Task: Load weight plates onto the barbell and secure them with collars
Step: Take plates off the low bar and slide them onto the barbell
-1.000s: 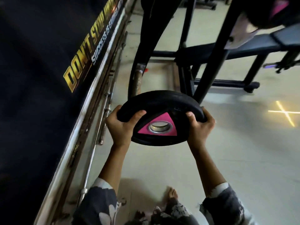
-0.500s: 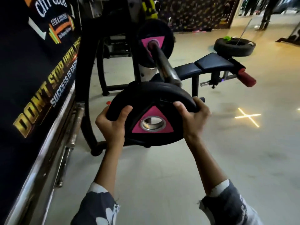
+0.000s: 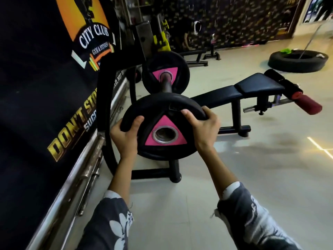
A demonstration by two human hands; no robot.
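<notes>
Plate (image 3: 162, 107) is held off the floor in both hands, hub hole facing the camera.

Left hand (image 3: 124, 139) grips the rim low on the left. Its thumb lies across the face and its fingers curl behind the edge, out of sight. Right hand (image 3: 203, 127) grips the rim at upper right, fingers hooked over the front lip.

The two grips sit on opposite sides of the hub. Judgement: this shares the weight and leaves the hole free to be lined up with the bar.

Bar (image 3: 166, 84) shows just beyond the fingers, above the plate's top edge, and runs toward the camera. Its tip is hidden behind the plate. The hole sits lower than the bar, so the plate is not yet on it. Judgement: the plate needs raising and squaring to the bar before it can slide on.

A loaded plate (image 3: 180, 69) sits on the bar, farther past the fingertips. No collar is seen.

Around:
- Rack frame (image 3: 103, 105) curves down just left of the left fingers, close to the rim.
- Banner (image 3: 45, 105) and rail (image 3: 84, 159) lie farther left.
- Bench (image 3: 255, 83) is right of the right fingers and well apart, with a red roller (image 3: 308, 104) at its end.
- Tyre (image 3: 297, 64) is far beyond on the floor.

In the way: the frame leaves the left knuckles little room. The right side looks unobstructed.
</notes>
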